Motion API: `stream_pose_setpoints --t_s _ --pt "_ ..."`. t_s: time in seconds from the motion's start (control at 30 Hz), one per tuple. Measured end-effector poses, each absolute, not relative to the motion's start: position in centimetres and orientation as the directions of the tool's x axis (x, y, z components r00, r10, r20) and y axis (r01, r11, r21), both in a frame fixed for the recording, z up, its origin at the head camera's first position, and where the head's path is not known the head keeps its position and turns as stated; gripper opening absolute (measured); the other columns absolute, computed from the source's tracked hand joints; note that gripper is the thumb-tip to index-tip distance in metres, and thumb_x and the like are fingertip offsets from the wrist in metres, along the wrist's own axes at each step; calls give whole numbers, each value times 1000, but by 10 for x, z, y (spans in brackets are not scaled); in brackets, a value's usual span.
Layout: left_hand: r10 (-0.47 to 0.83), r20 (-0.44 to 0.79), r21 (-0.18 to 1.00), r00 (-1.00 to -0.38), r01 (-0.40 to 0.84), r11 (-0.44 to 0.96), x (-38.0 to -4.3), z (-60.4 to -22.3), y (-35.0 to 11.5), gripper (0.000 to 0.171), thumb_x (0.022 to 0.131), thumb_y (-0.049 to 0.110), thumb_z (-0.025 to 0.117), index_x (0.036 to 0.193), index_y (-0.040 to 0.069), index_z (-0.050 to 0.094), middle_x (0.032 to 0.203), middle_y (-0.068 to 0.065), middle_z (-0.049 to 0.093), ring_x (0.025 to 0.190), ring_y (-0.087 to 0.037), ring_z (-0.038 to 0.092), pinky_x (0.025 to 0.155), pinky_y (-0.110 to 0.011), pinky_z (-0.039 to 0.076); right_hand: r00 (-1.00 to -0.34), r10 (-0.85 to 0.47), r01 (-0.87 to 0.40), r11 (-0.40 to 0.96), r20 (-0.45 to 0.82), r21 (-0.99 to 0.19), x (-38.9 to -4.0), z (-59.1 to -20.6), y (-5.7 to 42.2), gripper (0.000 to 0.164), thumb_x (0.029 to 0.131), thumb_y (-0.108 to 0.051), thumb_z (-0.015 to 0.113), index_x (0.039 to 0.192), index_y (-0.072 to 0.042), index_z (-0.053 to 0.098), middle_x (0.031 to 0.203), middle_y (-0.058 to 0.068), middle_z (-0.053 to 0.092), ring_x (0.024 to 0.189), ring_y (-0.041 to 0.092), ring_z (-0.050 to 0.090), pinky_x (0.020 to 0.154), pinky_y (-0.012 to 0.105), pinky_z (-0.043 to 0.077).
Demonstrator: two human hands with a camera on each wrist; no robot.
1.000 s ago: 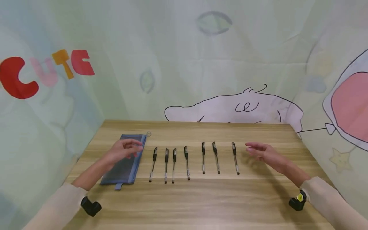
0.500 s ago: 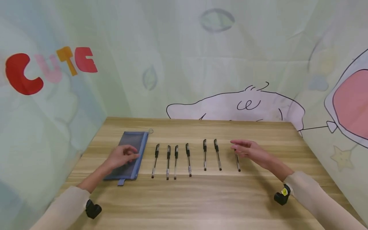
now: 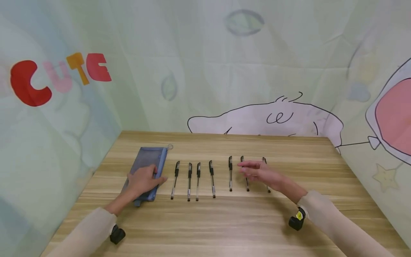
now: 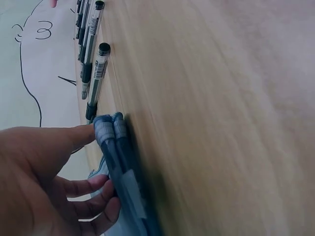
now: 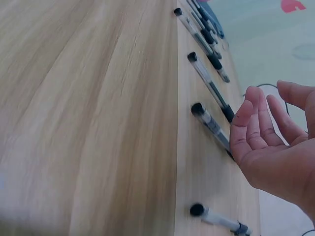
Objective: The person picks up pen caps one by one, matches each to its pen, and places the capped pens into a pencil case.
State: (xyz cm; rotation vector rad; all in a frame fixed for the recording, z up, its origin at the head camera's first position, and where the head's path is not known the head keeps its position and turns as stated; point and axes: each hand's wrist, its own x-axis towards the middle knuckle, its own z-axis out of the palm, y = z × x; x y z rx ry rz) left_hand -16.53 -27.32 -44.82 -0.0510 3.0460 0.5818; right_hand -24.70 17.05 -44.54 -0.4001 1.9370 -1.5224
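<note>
The head view looks forward and down at the table (image 3: 224, 225); both wrist views (much closer) share the pens (image 4: 99, 73).

Wall lettering (image 3: 76, 61): stood as "CUTE" in capitals on the printed backdrop (image 3: 138, 85), upper left of the head view.
Letter colours: C (image 3: 18, 81) was red, U (image 3: 61, 85) pale pink, T (image 3: 82, 72) orange, E (image 3: 93, 67) pinkish red.
Pen label (image 4: 100, 64): sat on a pen, upper left of the left wrist view, its print too small to read.
Red shape (image 5: 293, 5): lay upper right in the right wrist view, cut off, unreadable.
</note>
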Motion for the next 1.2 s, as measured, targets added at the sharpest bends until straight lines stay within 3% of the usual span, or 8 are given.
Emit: stream_pose_setpoints --t_s 0.13,0.37,0.47,0.57,0.63,0.87,1.0,1.2 --pt "-66 -91 348 -994 -94 933 -168 -446 -270 40 91 43 73 98 6 58 86 -12 68 88 -36 65 94 -91 26 -751 -590 156 274 -294 -949 -246 -447 162 55 104 -28 60 151 -3 46 147 20 57 120 22 61 99 31 53" --pt "-101 -124 348 -987 -138 927 -172 -446 -273 31 94 34 70 81 11 52 71 -3 55 73 -26 56 90 -87 33 -745 -610 161 226 -268 -961 -245 -449 155 55 104 -23 61 149 4 45 130 13 67 101 14 64 89 28 56" --pt "-107 -123 351 -987 -144 925 -175 -446 -273 40 95 31 67 66 15 45 60 3 41 60 -18 42 77 -67 43 -752 -603 157 229 -266 -961 -245 -448 153 55 103 -23 62 148 4 46 130 15 67 100 15 64 89 29 56" --pt "-108 -130 352 -986 -148 924 -178 -446 -272 49 96 29 64 56 19 37 53 7 29 53 -12 29 65 -46 37 -755 -599 149 243 -269 -958 -246 -447 152 54 103 -24 61 148 2 47 135 20 63 105 19 63 91 31 55" --pt "-99 -141 350 -985 -143 926 -179 -446 -272 51 96 28 63 54 20 36 52 8 26 51 -10 27 63 -40 32 -754 -596 150 253 -276 -956 -247 -447 150 53 104 -25 61 149 0 48 137 22 61 107 20 63 93 32 54" --pt "-12 -157 330 -987 -64 942 -179 -440 -278 31 95 24 68 70 11 54 62 3 47 57 -13 44 52 -27 33 -749 -597 179 237 -289 -955 -246 -447 148 54 103 -25 63 148 0 49 133 16 65 104 17 64 91 31 54" --pt "15 -144 330 -989 -34 943 -179 -436 -280 23 92 23 71 79 7 61 72 -3 58 65 -17 52 55 -28 38 -749 -600 177 229 -281 -957 -247 -448 148 54 102 -25 63 147 1 49 128 11 68 102 16 64 89 30 55" --pt "21 -124 358 -992 -25 933 -177 -435 -279 31 94 21 67 69 11 52 62 2 46 59 -14 44 55 -28 33 -746 -601 185 226 -286 -956 -248 -448 146 52 103 -25 63 146 1 51 125 9 69 101 15 65 88 30 56"
